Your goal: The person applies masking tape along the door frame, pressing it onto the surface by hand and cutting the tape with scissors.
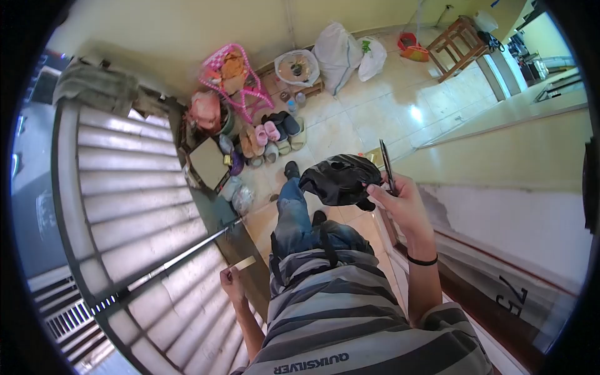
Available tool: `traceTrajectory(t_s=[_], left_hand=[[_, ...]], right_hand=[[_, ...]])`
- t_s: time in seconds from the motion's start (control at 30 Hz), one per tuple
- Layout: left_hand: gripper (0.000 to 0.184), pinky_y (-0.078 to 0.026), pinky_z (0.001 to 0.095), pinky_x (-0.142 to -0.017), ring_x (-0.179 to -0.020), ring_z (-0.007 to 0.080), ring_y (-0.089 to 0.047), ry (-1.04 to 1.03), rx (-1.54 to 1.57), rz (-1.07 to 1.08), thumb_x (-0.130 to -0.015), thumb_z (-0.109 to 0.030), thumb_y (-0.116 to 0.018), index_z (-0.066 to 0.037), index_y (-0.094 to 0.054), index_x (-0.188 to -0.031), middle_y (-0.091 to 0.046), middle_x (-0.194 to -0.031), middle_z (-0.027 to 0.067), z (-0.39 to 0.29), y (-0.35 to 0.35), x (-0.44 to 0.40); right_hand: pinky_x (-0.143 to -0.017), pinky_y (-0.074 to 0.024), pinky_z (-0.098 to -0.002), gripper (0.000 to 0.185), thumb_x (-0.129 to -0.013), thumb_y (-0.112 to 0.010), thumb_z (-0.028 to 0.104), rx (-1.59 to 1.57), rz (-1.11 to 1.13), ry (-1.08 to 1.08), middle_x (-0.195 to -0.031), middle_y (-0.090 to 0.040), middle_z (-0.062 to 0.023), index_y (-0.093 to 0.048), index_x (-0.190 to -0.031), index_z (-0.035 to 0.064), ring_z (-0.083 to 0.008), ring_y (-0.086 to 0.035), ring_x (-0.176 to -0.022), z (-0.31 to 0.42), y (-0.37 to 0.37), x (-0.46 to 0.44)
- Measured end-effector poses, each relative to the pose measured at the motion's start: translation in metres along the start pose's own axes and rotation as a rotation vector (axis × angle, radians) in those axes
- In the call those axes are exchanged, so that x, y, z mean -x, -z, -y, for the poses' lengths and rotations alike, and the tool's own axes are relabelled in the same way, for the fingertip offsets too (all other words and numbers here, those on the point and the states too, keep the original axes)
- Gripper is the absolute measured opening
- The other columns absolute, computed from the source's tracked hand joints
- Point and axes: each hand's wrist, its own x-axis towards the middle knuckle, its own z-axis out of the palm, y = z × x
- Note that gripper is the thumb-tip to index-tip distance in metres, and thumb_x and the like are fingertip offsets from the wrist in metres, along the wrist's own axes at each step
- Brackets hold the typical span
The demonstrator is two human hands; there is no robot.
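Observation:
My right hand (405, 203) is raised in front of my body, its fingers closed on a crumpled black plastic bag (340, 178). A slim, dark, flat object (387, 165) stands up from the same hand, seen nearly edge-on; its kind I cannot make out. Lower down on the left, my left hand (233, 285) is closed around one end of a short beige strip (245, 263). This hand is beside the metal gate (144, 181), apart from the bag. A long sliding bolt (181, 258) crosses the gate near it.
Several pairs of shoes and slippers (272, 132) lie on the tiled floor ahead. Beyond them stand a pink-edged bag (232, 72), a round lined basin (297, 67) and a white sack (337, 53). A wooden stool (456, 49) is far right. A low wall (500, 159) runs along my right.

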Motion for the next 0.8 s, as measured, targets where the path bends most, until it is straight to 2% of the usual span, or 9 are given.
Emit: traceTrajectory(t_s=[0.07, 0.17, 0.23, 0.37, 0.43, 0.5, 0.53, 0.7, 0.8], left_hand=[[0.018, -0.045, 0.0253, -0.067, -0.077, 0.007, -0.054, -0.051, 0.01, 0.029, -0.108, -0.023, -0.072, -0.006, -0.066, -0.107, -0.064, -0.089, -0.0023, -0.028, -0.028, -0.044], [0.016, -0.042, 0.0234, -0.066, -0.077, 0.0044, -0.051, -0.094, -0.018, 0.073, -0.108, -0.019, -0.071, -0.007, -0.062, -0.102, -0.059, -0.085, -0.0045, -0.092, -0.081, -0.107], [0.014, -0.043, 0.0234, -0.062, -0.078, 0.0045, -0.054, -0.117, 0.117, 0.148, -0.108, -0.018, -0.07, -0.005, -0.065, -0.11, -0.062, -0.088, -0.0031, -0.142, -0.119, -0.142], [0.02, -0.046, 0.0228, -0.069, -0.082, 0.0051, -0.056, -0.11, -0.134, 0.266, -0.107, -0.02, -0.073, -0.005, -0.066, -0.117, -0.064, -0.098, -0.0019, -0.202, -0.174, -0.227], [0.021, -0.046, 0.0225, -0.072, -0.085, 0.0053, -0.056, -0.079, -0.111, 0.331, -0.106, -0.02, -0.074, -0.005, -0.066, -0.119, -0.065, -0.101, -0.002, -0.235, -0.201, -0.253], [0.02, -0.048, 0.0242, -0.078, -0.091, 0.0072, -0.058, -0.087, -0.174, 0.358, -0.106, -0.018, -0.073, -0.004, -0.065, -0.119, -0.065, -0.104, -0.0006, -0.268, -0.227, -0.266], [0.025, -0.052, 0.0297, -0.091, -0.102, 0.0135, -0.063, -0.12, -0.158, 0.368, -0.107, -0.017, -0.072, -0.001, -0.065, -0.126, -0.067, -0.11, 0.0048, -0.28, -0.242, -0.27], [0.041, -0.051, 0.038, -0.107, -0.122, 0.0233, -0.062, -0.283, -0.473, 0.269, -0.106, -0.011, -0.07, 0.005, -0.059, -0.142, -0.065, -0.131, 0.0141, -0.319, -0.279, -0.265], [0.045, -0.053, 0.0377, -0.106, -0.129, 0.0262, -0.06, -0.108, -0.622, 0.199, -0.104, -0.014, -0.073, 0.004, -0.059, -0.143, -0.063, -0.14, 0.016, -0.34, -0.301, -0.246]], right_hand=[[-0.074, -0.0463, -0.0218, 0.014, -0.101, -0.079, 0.01, 0.005, -0.032, -0.023, -0.093, -0.072, 0.0049, -0.076, -0.11, -0.0005, -0.0027, -0.058, -0.083, 0.017, 0.0, -0.036], [-0.07, -0.0428, -0.0218, 0.015, -0.099, -0.081, 0.012, -0.046, -0.125, -0.022, -0.089, -0.068, 0.0065, -0.076, -0.108, 0.0004, -0.0021, -0.055, -0.079, 0.043, 0.004, -0.094], [-0.063, -0.0393, -0.024, 0.016, -0.096, -0.085, 0.016, -0.083, -0.212, -0.131, -0.083, -0.064, 0.0075, -0.075, -0.101, 0.0046, -0.0024, -0.052, -0.071, 0.049, 0.012, -0.127], [-0.058, -0.0373, -0.0259, 0.02, -0.093, -0.087, 0.02, -0.12, -0.357, -0.268, -0.077, -0.059, 0.0071, -0.071, -0.094, 0.0076, -0.0039, -0.047, -0.063, 0.052, 0.045, -0.2], [-0.053, -0.034, -0.0267, 0.025, -0.091, -0.088, 0.022, -0.443, -0.376, -0.202, -0.072, -0.053, 0.0066, -0.067, -0.088, 0.0097, -0.005, -0.042, -0.056, 0.04, 0.068, -0.247], [-0.051, -0.0337, -0.0272, 0.024, -0.091, -0.087, 0.022, -0.471, -0.432, -0.219, -0.072, -0.054, 0.0055, -0.067, -0.088, 0.0088, -0.0055, -0.043, -0.055, 0.029, 0.094, -0.288], [-0.05, -0.0334, -0.0278, 0.023, -0.092, -0.086, 0.021, -0.487, -0.466, -0.24, -0.072, -0.054, 0.0045, -0.067, -0.088, 0.0078, -0.006, -0.043, -0.055, 0.02, 0.108, -0.314], [-0.048, -0.0319, -0.0303, 0.022, -0.09, -0.084, 0.02, -0.401, -0.567, -0.462, -0.071, -0.053, 0.0024, -0.068, -0.09, 0.0058, -0.0083, -0.043, -0.054, -0.105, 0.189, -0.457], [-0.044, -0.0307, -0.0324, 0.02, -0.093, -0.082, 0.021, -0.252, -0.66, -0.687, -0.069, -0.052, 0.0027, -0.067, -0.091, 0.0086, -0.0101, -0.04, -0.048, -0.23, 0.236, -0.569]])
